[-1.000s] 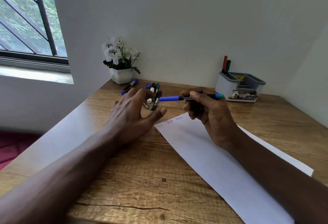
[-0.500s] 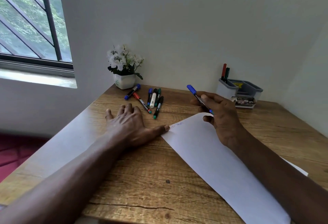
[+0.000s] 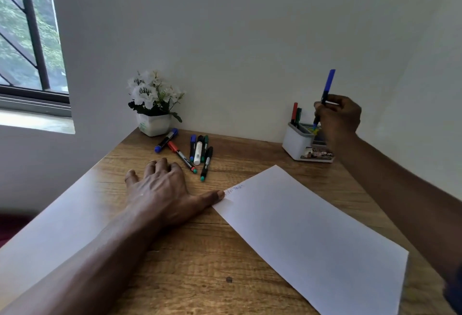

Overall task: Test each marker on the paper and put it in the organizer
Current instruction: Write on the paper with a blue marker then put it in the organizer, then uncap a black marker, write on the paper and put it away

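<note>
My right hand [image 3: 337, 117] grips a blue marker [image 3: 327, 87] nearly upright, cap end up, its lower end just above the grey and white organizer [image 3: 297, 144] at the back right. A red marker [image 3: 294, 112] and a green marker [image 3: 298, 114] stand in the organizer's left compartment. My left hand [image 3: 162, 189] lies flat on the desk, its thumb touching the corner of the white paper [image 3: 307, 237], which bears small scribbles near that corner. Several loose markers [image 3: 197, 152] lie in a cluster beyond my left hand.
A white pot of white flowers [image 3: 153, 104] stands at the back left against the wall. The wooden desk [image 3: 195, 264] ends at its left edge beside a window [image 3: 25, 39]. Walls close the back and the right.
My right hand has carried the blue marker from above the paper up and right to the organizer, turning it upright. My left hand has stayed flat by the paper's corner.
</note>
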Demonstrator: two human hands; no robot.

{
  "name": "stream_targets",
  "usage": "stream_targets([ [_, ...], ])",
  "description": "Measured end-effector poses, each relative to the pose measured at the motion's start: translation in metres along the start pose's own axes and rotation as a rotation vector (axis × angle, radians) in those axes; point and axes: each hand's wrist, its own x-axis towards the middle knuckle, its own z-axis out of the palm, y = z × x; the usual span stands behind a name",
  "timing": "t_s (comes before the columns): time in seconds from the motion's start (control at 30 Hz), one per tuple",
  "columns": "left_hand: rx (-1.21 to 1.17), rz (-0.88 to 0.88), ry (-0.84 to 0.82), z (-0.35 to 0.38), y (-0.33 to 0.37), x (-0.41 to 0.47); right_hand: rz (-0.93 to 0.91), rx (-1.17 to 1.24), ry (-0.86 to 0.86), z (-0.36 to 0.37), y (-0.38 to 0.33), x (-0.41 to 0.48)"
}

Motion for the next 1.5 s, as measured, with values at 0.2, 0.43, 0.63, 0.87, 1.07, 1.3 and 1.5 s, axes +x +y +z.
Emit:
stream_targets([
  [0.2,-0.011,-0.003,0.015,0.001,0.0,0.001,-0.028,-0.196,-0.018,0.016,0.007,0.04],
  [0.43,-0.031,-0.003,0.005,-0.001,-0.001,0.0,-0.006,-0.481,-0.226,0.037,0.023,0.036],
  [0.63,-0.018,-0.002,0.006,0.0,-0.001,0.002,0.065,-0.48,-0.179,0.041,0.031,0.039],
  [0.87,-0.011,-0.002,0.003,0.0,-0.001,0.002,-0.043,-0.404,-0.011,0.04,0.026,0.044],
  [1.07,-0.014,-0.005,0.002,-0.001,-0.001,0.002,0.075,-0.535,-0.202,0.038,0.038,0.043],
  [1.3,-0.014,-0.004,0.017,0.001,-0.001,0.003,0.186,-0.692,-0.196,0.047,0.044,0.042],
  [1.5,-0.02,-0.002,0.007,0.0,-0.002,0.003,-0.003,-0.682,-0.088,0.045,0.046,0.024],
])
